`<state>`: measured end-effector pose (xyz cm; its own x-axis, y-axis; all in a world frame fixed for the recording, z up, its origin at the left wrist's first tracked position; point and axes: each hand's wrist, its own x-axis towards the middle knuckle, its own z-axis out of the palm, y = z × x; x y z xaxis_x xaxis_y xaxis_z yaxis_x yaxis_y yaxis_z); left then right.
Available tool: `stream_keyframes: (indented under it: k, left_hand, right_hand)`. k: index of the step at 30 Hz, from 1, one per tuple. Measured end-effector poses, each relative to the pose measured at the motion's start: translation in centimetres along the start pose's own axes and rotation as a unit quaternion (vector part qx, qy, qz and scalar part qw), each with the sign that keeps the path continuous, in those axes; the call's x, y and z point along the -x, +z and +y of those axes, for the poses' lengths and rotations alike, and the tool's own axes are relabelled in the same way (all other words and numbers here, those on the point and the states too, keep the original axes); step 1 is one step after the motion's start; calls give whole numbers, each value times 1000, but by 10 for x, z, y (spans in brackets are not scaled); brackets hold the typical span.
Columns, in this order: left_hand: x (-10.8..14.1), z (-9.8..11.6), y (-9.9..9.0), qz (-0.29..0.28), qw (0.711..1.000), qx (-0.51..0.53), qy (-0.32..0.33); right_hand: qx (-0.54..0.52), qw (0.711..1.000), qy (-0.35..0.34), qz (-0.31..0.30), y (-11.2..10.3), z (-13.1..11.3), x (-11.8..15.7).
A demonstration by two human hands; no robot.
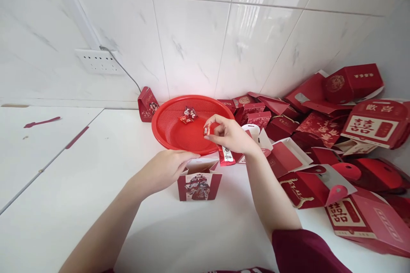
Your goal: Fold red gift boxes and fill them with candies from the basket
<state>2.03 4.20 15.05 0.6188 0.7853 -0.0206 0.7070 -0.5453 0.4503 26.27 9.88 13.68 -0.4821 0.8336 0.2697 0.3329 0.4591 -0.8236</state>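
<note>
A small red paper candy box with a printed picture on its front stands upright on the white table, its top unfolded. My left hand grips the left upper edge of this box, fingers reaching along its rim. Above the near right rim of a red plastic basket, my right hand pinches a small red-wrapped candy between thumb and fingertips. Within the basket lie a few wrapped candies. A red and white packet rests just right of the candy box, below my right wrist.
Many red boxes are heaped along the right side of the table. One small red box stands by the wall, left of the basket. A power cord runs down from the wall socket. A red strip lies far left.
</note>
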Motion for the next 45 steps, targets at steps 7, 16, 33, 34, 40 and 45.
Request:
stream_keyframes:
  k: [7,16,33,34,40,45]
  left_hand:
    - [-1,-3,-1,0,1000,-6,17]
    - [2,-3,-7,-60,996,-26,68]
    - [-3,2,-7,-80,994,53,47]
    - [-3,1,-7,-80,994,55,48]
    - [-1,1,-8,-87,994,52,43]
    - [-2,3,-8,-90,995,33,34]
  right_hand:
    - [30,996,-28,82,7,-10,21]
    - [113,969,-118,187,36,-17,28]
    - [-354,931,-14,-91,24,-25,26]
    - [-365,927,-18,-89,22,-22,25]
    - [-260,963,-36,-63,13,-19,25]
    - [-116,984,-58,-126,8,-27,31]
